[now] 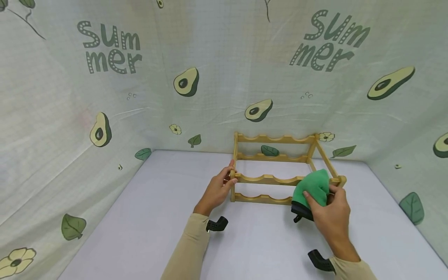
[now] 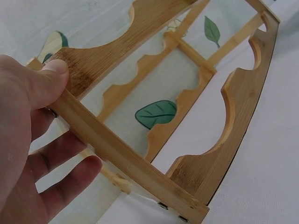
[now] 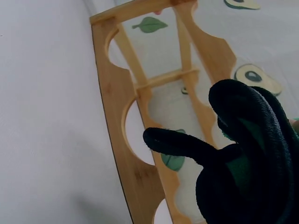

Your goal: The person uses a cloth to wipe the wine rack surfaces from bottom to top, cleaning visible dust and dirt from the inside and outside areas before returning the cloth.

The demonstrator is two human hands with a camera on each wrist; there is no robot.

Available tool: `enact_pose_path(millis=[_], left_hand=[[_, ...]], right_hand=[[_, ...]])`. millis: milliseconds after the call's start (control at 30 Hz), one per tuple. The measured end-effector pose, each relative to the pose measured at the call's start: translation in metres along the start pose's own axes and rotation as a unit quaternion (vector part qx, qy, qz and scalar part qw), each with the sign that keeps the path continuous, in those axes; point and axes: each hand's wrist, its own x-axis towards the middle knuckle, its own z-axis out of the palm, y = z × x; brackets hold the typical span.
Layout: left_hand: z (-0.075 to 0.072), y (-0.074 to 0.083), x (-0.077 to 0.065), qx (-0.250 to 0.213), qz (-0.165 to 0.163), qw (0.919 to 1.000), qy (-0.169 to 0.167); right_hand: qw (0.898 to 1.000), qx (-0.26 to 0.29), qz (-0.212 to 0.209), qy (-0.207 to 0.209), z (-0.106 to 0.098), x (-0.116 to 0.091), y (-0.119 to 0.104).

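A light wooden wine rack (image 1: 267, 179) with scalloped rails stands on the white table. My left hand (image 1: 217, 189) grips its left front post, the thumb over the end of the upper front rail (image 2: 98, 58) and the other fingers behind the post. Over at the right front corner, my right hand (image 1: 332, 212) holds a green cloth (image 1: 313, 186) with a black hem and a small loop. The cloth lies against the upper front rail and covers part of it. In the right wrist view the dark hem (image 3: 243, 158) fills the lower right, hiding most of the hand.
White table surface (image 1: 150, 217) spreads left and in front of the rack. Behind and at both sides hangs a pale curtain (image 1: 217, 109) printed with avocados, leaves and lettering, close to the rack's back. A black wrist mount (image 1: 217, 224) sticks out from the left sleeve.
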Motion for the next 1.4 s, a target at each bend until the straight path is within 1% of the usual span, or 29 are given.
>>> enact_pose_path(millis=[233,500,633,800,900,967,1067,1267,1400], left_hand=[[-0.002,0.0,-0.001,-0.005,0.002,1.0,0.002],[-0.002,-0.001,-0.003,-0.001,-0.008,1.0,0.005],[-0.002,-0.002,-0.003,-0.008,-0.009,0.9999,0.005],[-0.002,-0.001,-0.003,-0.009,-0.013,0.9998,0.007],[-0.001,0.0,-0.003,-0.009,-0.015,0.9998,0.005],[-0.001,0.0,-0.003,-0.009,-0.016,0.9998,0.005],[0.0,0.001,-0.002,-0.01,-0.012,0.9999,0.005],[0.001,0.001,-0.002,-0.017,-0.017,0.9997,0.0],[0.0,-0.001,-0.002,-0.016,-0.018,0.9997,0.002]], right_hand=[[0.996,-0.012,-0.082,0.019,0.011,-0.002,0.001],[0.989,-0.03,-0.142,0.034,0.017,-0.004,-0.002],[0.982,-0.037,-0.179,0.039,0.019,-0.004,-0.003],[0.969,-0.053,-0.239,0.033,0.029,-0.006,-0.008],[0.966,-0.047,-0.255,0.022,0.037,-0.008,-0.013],[0.966,-0.036,-0.257,0.013,0.041,-0.009,-0.017],[0.969,-0.024,-0.246,-0.006,0.048,-0.012,-0.022],[0.984,0.001,-0.174,-0.027,0.054,-0.016,-0.031],[0.989,0.017,-0.142,-0.041,0.057,-0.017,-0.037]])
